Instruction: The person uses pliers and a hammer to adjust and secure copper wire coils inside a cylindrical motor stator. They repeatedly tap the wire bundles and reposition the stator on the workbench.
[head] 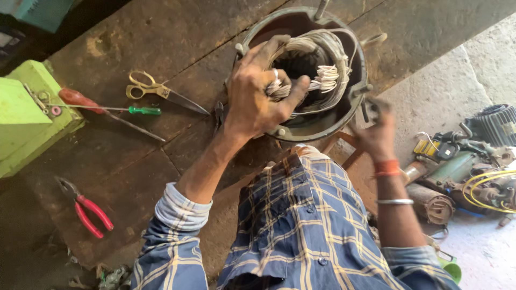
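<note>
A round metal motor housing stands at the bench edge, with pale wire windings coiled inside it. My left hand reaches over the rim into the housing, fingers closed on a bundle of those windings. My right hand is at the housing's right rim, blurred, gripping a small dark part there; what the part is I cannot make out. Both sleeves are blue plaid.
On the dark, rusty bench lie yellow-handled scissors, a red-handled screwdriver, a green-handled screwdriver and red pliers. A green box stands at the left. Motor parts and yellow wire lie on the floor at right.
</note>
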